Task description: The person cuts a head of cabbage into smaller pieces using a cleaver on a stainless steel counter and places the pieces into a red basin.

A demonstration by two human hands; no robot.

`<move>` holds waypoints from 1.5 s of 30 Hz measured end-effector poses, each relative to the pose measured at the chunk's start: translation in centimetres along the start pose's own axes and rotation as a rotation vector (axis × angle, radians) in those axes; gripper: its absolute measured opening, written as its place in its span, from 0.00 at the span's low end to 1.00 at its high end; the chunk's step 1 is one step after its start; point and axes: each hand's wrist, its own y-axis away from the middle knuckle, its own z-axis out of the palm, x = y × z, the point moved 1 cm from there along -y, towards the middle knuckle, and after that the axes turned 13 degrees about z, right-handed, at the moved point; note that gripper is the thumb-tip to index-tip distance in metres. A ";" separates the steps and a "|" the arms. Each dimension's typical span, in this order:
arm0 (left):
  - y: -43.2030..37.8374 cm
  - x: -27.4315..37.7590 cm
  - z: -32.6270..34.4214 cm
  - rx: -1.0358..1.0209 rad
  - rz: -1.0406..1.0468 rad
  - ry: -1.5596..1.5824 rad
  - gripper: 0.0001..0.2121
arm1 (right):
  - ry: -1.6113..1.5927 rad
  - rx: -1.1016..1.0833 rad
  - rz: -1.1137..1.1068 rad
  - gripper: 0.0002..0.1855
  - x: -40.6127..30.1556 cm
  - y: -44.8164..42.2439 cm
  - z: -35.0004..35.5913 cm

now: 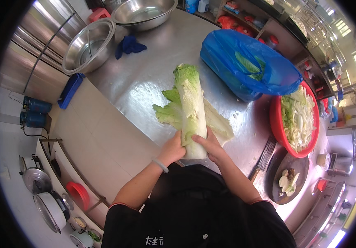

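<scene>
A long head of Chinese cabbage [192, 108] lies in both my hands, its leafy top pointing away from me. My left hand [175, 148] grips its base from the left, and my right hand [210, 145] holds it from the right with the thumb on top. Loose outer cabbage leaves [170, 110] spread beneath it on the steel table [153, 80]. To the right, a red plastic basket [274, 124] holds cut cabbage. A cleaver [263, 158] with a wooden handle lies beside a round chopping board [274, 183] bearing cabbage stem pieces.
A blue plastic bag [227, 62] with more cabbage lies at the back right. Two large steel basins [88, 46] and a dark blue cloth [131, 46] are at the back left. Shelves [277, 21] stand beyond the table; a blue tray [70, 90] sits by its left edge.
</scene>
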 end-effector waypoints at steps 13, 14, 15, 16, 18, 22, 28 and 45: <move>-6.6 -4.7 0.5 0.260 -0.146 0.533 0.19 | -0.105 -0.133 0.024 0.42 0.5 0.0 -1.2; -6.8 -5.0 0.7 0.288 -0.136 0.562 0.19 | -0.148 -0.163 0.037 0.41 0.6 -0.1 -1.7; -6.9 -4.6 1.3 0.301 -0.132 0.590 0.18 | -0.200 -0.183 0.053 0.40 0.8 0.1 -2.4; -6.9 -4.3 1.5 0.316 -0.127 0.618 0.18 | -0.251 -0.204 0.069 0.39 1.1 0.2 -3.0; -6.5 -3.1 1.0 0.296 -0.142 0.707 0.18 | -0.431 -0.290 0.163 0.37 2.4 -0.5 -5.1; -5.4 -2.3 -2.5 0.294 -0.145 0.749 0.18 | -0.643 -0.349 0.166 0.38 3.5 -1.2 -7.2; -4.1 -0.7 -6.9 0.316 -0.198 0.894 0.18 | -0.175 -0.205 0.048 0.45 2.1 -0.7 -8.4; -5.2 -3.0 8.5 0.576 -0.312 1.466 0.22 | -0.339 -0.266 -0.030 0.52 -2.9 4.7 -9.9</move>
